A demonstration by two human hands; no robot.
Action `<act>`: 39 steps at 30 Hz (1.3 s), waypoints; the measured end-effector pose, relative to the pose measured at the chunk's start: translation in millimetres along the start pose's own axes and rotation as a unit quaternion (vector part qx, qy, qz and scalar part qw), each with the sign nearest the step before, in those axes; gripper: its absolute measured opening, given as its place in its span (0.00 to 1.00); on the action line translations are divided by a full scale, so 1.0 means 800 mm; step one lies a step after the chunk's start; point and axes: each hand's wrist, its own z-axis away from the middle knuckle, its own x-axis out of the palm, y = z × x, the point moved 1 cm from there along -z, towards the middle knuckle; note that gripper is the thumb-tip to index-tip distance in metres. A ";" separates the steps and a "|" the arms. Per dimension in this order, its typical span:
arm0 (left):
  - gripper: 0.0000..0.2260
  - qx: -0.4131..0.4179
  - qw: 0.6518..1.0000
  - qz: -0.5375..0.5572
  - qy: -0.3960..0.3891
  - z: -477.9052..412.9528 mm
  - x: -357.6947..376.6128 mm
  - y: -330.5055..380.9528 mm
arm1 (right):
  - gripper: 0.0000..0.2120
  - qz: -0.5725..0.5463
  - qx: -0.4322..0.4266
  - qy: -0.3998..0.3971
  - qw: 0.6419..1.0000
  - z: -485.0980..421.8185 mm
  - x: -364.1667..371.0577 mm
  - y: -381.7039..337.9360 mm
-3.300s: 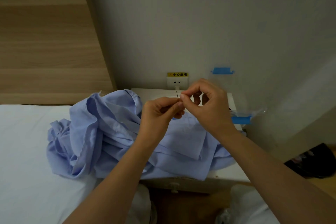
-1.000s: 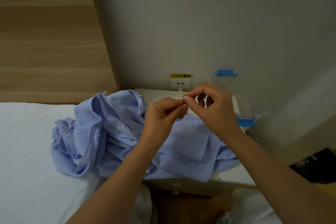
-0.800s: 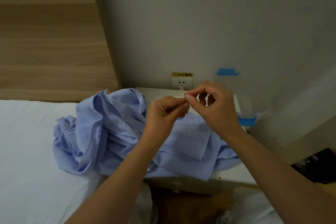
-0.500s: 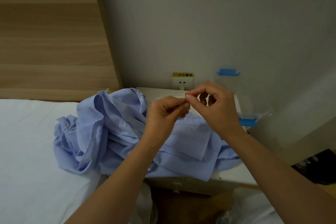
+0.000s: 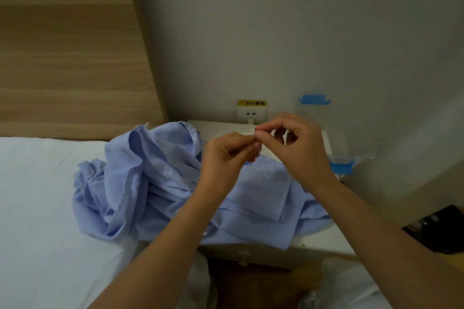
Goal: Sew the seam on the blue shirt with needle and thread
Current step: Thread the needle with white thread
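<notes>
The blue shirt point(image 5: 155, 183) lies crumpled, partly on the white bed point(image 5: 37, 208) and partly on the white nightstand point(image 5: 324, 246). Both hands are raised above the shirt, fingertips meeting. My left hand point(image 5: 226, 158) pinches something tiny between thumb and forefinger, most likely the needle, which is almost entirely hidden. My right hand point(image 5: 298, 148) pinches at the same spot with thumb and index finger, apparently on the thread, whose pale line I can barely make out. The other right fingers are curled.
A wall socket point(image 5: 251, 113) with a yellow label sits just behind the hands. A clear plastic bag with a blue strip point(image 5: 344, 165) lies at the nightstand's right edge. The wooden headboard point(image 5: 75, 57) rises at the left. A dark object point(image 5: 442, 231) sits on the floor at the right.
The needle stood visibly upright between the fingertips 3.3 s ago; now it is hidden. The hands have stayed fingertip to fingertip with only small shifts.
</notes>
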 end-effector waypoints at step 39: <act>0.06 0.062 0.990 -0.113 0.057 0.001 -0.006 0.022 | 0.07 -0.041 0.051 -0.035 0.997 -0.002 -0.005 -0.008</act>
